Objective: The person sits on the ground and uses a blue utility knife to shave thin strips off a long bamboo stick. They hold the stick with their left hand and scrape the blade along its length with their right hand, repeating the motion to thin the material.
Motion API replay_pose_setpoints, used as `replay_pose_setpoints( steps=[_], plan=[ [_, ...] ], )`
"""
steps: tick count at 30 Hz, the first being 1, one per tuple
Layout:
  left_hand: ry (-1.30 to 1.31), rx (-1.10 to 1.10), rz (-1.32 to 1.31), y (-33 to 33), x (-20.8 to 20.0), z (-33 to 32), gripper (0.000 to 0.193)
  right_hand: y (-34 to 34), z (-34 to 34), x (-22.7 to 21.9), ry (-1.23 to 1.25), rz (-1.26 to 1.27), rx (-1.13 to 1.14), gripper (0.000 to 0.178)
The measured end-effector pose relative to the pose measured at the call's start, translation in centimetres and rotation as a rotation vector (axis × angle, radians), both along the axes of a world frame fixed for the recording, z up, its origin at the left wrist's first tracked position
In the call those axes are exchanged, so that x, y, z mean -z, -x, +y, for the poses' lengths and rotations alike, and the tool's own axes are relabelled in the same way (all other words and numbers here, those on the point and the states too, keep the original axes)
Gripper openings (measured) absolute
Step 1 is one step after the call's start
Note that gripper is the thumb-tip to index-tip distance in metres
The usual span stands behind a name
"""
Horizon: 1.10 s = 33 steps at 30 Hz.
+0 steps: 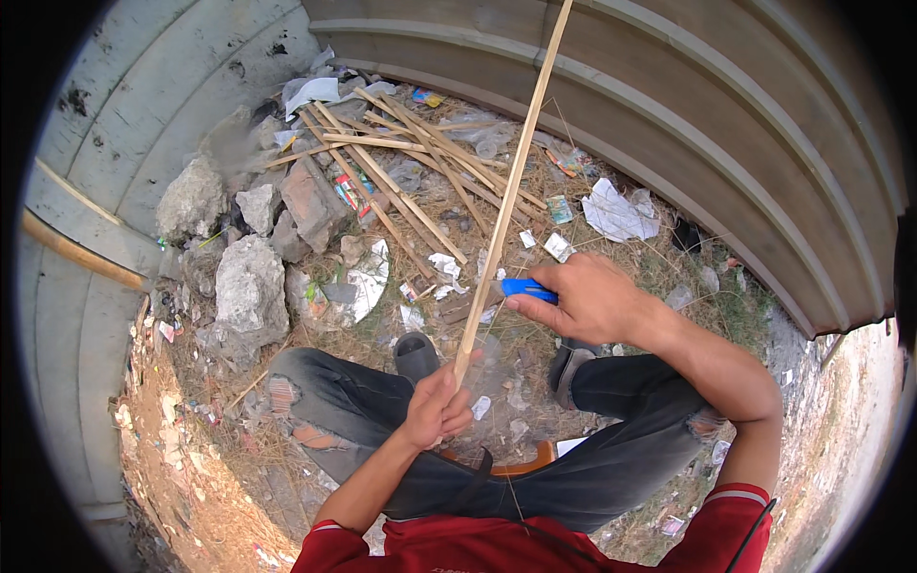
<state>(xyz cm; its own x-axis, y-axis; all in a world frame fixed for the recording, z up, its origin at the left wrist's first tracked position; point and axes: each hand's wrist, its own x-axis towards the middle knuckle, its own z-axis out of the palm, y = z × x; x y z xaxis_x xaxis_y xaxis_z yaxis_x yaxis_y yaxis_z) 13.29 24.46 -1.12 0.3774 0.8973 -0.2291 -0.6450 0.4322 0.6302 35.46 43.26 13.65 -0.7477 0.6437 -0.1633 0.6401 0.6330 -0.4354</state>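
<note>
Sitting with knees spread, the person wears a red shirt (478, 546) and dark jeans (349, 396) torn at both knees; an orange-brown edge (533, 460) shows between the thighs. The left hand (439, 411) comes up from below with its fingers wrapped round the lower end of a long, pale wooden strip (516, 181), which leans slightly right as it rises past the top of the view. Ahead and to the right, the right hand (590, 298) has its fingers curled tightly round a blue cutter knife (530, 289), whose front end points left at the strip; whether the blade touches the wood I cannot tell. Below the strip, a dark sandal (416, 356) is on the littered, grassy ground. Farther off at left lie rough grey rocks (250, 286) and a reddish block (312, 205). Beyond them, more wooden strips (430, 143) lie crisscrossed in a loose heap, with crumpled white paper (619, 210) to their right. Behind everything, a ribbed brown wall (669, 95) meets a pale grey panel (172, 105).
</note>
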Motion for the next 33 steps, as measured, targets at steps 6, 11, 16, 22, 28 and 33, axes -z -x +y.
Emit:
replay_pose_setpoints(
  steps=[6, 11, 16, 22, 28, 33],
  plan=[
    [0.061, -0.042, 0.058, -0.2, -0.4, 0.4, 0.054, 1.9, -2.7, 4.1, 0.032, -0.083, -0.149, 0.051],
    [0.011, -0.112, 0.265, -0.6, 2.4, 0.1, 0.053, 3.1, -5.6, -0.7, 0.016, 0.069, -0.217, 0.050],
    [0.148, -0.087, -0.036, -0.3, 0.5, 1.0, 0.054, 4.5, -12.6, -5.4, 0.125, 0.168, -0.501, 0.051],
    [0.140, -0.104, 0.002, -0.2, 0.2, 1.5, 0.054, 4.1, -10.7, -7.6, 0.143, 0.226, -0.483, 0.050],
    [0.188, -0.152, 0.045, 0.2, 2.5, 0.8, 0.054, 2.7, -4.3, -6.7, 0.166, 0.135, -0.155, 0.049],
    [0.135, -0.113, -0.013, -0.1, -0.3, 1.3, 0.045, 2.5, -1.8, -0.7, 0.179, 0.104, -0.052, 0.051]
  ],
)
